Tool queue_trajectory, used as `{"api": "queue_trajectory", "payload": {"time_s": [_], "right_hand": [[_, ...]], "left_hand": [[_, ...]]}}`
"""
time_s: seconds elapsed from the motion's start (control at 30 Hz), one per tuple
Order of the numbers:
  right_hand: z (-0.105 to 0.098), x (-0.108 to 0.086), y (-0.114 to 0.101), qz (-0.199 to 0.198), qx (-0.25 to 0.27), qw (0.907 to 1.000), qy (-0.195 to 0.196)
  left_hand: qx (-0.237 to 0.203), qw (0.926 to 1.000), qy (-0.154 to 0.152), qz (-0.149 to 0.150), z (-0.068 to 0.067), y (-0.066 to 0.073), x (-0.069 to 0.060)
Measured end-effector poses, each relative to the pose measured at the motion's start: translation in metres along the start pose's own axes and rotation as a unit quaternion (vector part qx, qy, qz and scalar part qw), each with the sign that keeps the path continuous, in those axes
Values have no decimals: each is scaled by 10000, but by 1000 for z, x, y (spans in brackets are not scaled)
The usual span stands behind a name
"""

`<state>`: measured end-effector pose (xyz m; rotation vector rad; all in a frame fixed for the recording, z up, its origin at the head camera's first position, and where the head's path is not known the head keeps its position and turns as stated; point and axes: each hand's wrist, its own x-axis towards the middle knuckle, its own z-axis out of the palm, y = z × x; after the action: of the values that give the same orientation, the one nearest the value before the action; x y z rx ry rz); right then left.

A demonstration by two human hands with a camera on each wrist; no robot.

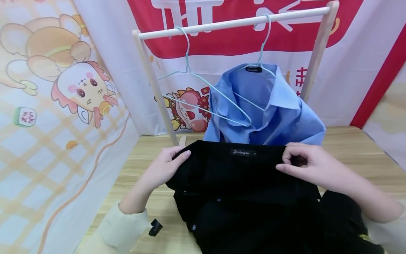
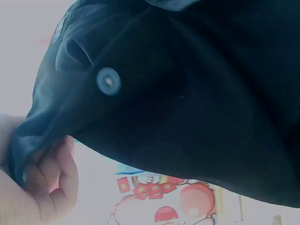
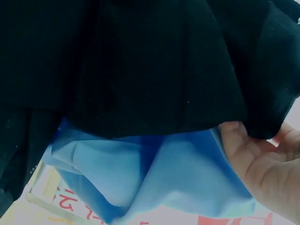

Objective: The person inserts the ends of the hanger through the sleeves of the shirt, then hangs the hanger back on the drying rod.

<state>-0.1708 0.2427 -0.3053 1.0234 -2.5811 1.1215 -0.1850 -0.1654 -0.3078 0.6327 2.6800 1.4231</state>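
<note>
Both hands hold up a black shirt (image 1: 247, 204) by its collar, with a brand label (image 1: 243, 152) facing me. My left hand (image 1: 163, 165) pinches the left end of the collar between thumb and fingers. On the other side, my right hand (image 1: 309, 162) pinches the collar edge with thumb and curled fingers. A button (image 2: 108, 81) on the black cloth shows in the left wrist view. Behind the shirt, a light blue shirt (image 1: 285, 102) hangs on a pale green wire hanger (image 1: 261, 49). A second pale green hanger (image 1: 203, 79) hangs bare to its left.
A rack with a white rail (image 1: 234, 24) and wooden posts (image 1: 320, 49) stands on the wood-grain tabletop (image 1: 127, 183). Dark cloth (image 1: 340, 215) lies by the right forearm. Printed curtains (image 1: 63, 106) enclose the left and back. A small black piece (image 1: 155, 227) is near the left sleeve.
</note>
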Motion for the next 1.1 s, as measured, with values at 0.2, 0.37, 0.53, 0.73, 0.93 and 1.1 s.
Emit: {"api": "queue_trajectory", "payload": {"time_s": [0.2,0.37,0.53,0.73,0.93,1.1], "right_hand": [[2,1,-3,73,-288,9995,-89],[-2,6,-5,-54,-427,9985,-341],[-7,9,-3,-45,-462,9959,-774],[-11,8,-2,-181,-435,9952,-859],[-8,8,-5,-140,-56,9973,-719],[-4,9,-11,-12,-128,9987,-496]], "left_hand": [[40,9995,-131,-274,1,-6,4],[406,9982,-290,-319,-5,-10,6],[672,9969,-312,-279,-20,-15,4],[293,9982,-483,-204,-32,-18,2],[-403,9982,-313,-307,-28,-21,3],[228,9971,717,103,-13,-17,5]]}}
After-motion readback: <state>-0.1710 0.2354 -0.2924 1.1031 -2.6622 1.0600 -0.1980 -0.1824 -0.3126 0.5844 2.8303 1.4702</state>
